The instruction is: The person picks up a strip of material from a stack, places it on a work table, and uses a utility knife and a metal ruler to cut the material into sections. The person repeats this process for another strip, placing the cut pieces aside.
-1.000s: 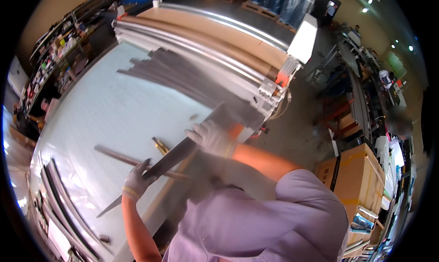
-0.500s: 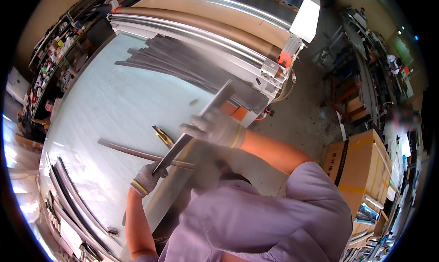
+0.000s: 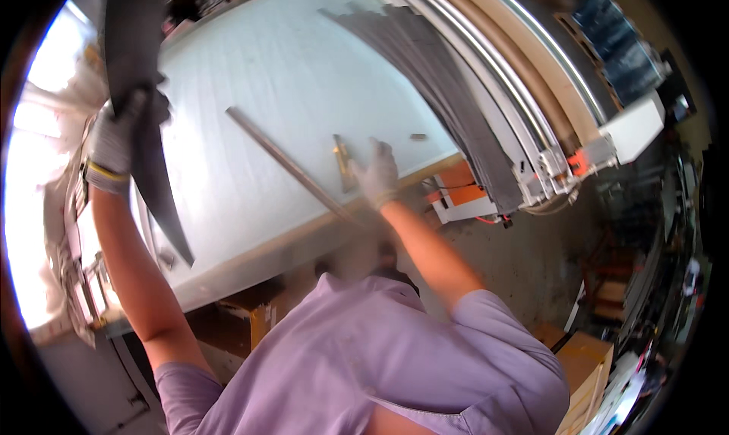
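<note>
The person's left hand (image 3: 114, 143) is gripping a long dark strip (image 3: 144, 124), with gloved fingers closed tight around it. The strip is hanging high over the far left side of the big white table (image 3: 250, 78), and its pointed end is drooping down toward the table's near edge. The right hand (image 3: 377, 173) is lying flat and open on the table, near its near edge, holding nothing. It is touching or almost touching a small brass-coloured tool (image 3: 343, 162). A thin metal bar (image 3: 285, 162) is lying slantwise on the table, just left of that hand.

To do this well, the left hand should probably be holding the floppy strip firmly and lifting it clear so that it is not dragging or folding.

A pile of more dark strips (image 3: 440, 78) is lying on the far right part of the table. Past the table's right end, a machine with white and orange parts (image 3: 577, 158) is standing. Below the table, a grey floor (image 3: 516, 283) and a cardboard box (image 3: 585, 359) are showing.
</note>
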### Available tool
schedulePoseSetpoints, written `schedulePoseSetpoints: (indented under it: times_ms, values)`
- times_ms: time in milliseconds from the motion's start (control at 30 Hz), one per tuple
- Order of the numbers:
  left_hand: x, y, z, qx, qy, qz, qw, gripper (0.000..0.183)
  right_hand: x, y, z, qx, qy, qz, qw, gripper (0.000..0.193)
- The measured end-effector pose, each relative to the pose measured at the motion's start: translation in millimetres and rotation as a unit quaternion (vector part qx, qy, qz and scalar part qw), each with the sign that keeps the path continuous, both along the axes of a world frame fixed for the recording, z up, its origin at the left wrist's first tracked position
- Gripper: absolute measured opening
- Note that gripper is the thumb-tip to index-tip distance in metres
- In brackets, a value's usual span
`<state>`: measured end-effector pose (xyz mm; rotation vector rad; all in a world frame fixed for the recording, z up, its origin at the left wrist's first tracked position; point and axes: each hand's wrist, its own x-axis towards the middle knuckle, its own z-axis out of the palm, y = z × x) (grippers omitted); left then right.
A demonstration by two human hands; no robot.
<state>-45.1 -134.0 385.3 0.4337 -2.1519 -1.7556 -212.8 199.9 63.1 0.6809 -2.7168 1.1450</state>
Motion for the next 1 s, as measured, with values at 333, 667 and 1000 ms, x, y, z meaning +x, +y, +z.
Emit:
schedulePoseSetpoints:
  times_ms: [333,667,1000]
  values:
    - [126.5,-109.0,-0.8,0.176,0.235,0.073,0.953,0.046,-63.0,-26.2,-75.7,0.216,0.028,-0.096,0.971,0.047]
    - [135.5,-93.3,-142.8,0.352,0.307,0.142,0.872,0.045,60.2,-82.3,-41.7,0.182,0.048,0.207,0.96,0.045]
    - [130.0,-105.8,-185.1,0.388,0.313,0.159,0.852,0.036,32.6,-49.2,-61.9,0.294,0.053,0.045,0.953,0.037]
